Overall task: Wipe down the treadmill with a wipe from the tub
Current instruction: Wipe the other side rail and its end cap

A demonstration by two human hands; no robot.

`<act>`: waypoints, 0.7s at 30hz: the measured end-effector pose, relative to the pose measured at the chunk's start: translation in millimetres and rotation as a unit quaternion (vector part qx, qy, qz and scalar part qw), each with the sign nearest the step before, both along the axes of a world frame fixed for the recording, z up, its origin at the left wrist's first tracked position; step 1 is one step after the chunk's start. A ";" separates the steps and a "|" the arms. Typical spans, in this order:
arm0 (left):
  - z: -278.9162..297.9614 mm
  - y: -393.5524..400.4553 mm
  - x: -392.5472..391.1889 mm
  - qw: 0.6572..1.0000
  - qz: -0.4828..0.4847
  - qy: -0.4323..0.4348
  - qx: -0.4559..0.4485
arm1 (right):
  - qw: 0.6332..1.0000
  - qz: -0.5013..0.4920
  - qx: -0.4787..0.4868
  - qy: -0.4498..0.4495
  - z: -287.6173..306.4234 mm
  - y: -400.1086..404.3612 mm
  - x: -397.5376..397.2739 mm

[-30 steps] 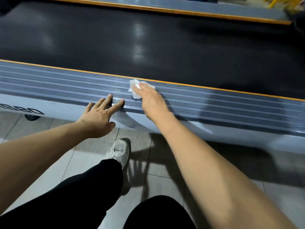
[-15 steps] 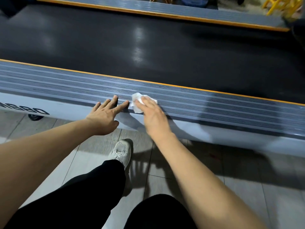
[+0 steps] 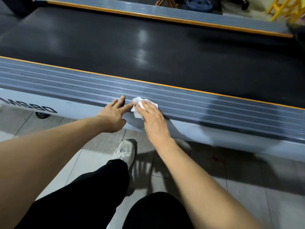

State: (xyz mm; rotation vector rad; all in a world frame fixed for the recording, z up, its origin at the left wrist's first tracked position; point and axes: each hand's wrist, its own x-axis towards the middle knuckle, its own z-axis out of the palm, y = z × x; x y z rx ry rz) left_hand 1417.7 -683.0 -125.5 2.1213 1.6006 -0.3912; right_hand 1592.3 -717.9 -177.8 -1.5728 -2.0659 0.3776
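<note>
Since a second ago the right hand (image 3: 151, 117) has drawn the wipe (image 3: 140, 104) from the orange-edged far side of the ribbed rail toward its near lip, and the wipe now lies just beside the left hand's index fingertip. The wipe is a crumpled white sheet, thin and creased, at the centre of the frame; the right hand presses it flat under straight fingers, so only its ragged edges show around them. The left hand (image 3: 113, 115) rests with fingers spread and extended on the same near edge, holding nothing.

The treadmill (image 3: 49, 86) side rail is a long grey strip scored with fine dark parallel grooves, bordered by a thin orange line. Beyond it, across the upper half of the frame, lies the wide matte black belt (image 3: 148, 52) with a fine pebbled texture and soft glints of light. Below the rail a smooth pale panel carries dark lettering at the left edge.

In the lower half, pale rectangular floor tiles (image 3: 92, 159), black trouser legs and a whitish laced sneaker (image 3: 125, 152) appear.
</note>
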 end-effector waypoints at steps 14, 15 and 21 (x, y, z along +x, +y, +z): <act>-36.8 23.4 -94.7 0.967 -0.030 -0.041 0.248 | 0.990 -0.133 0.037 0.035 2.4 65.8 23.9; -41.4 23.2 -104.0 0.969 -0.033 -0.048 0.240 | 0.991 -0.116 0.053 0.034 -0.4 80.2 -1.0; -44.3 32.7 -173.7 0.972 -0.015 -0.066 0.226 | 1.000 -0.016 -0.018 0.019 -1.8 120.4 -132.4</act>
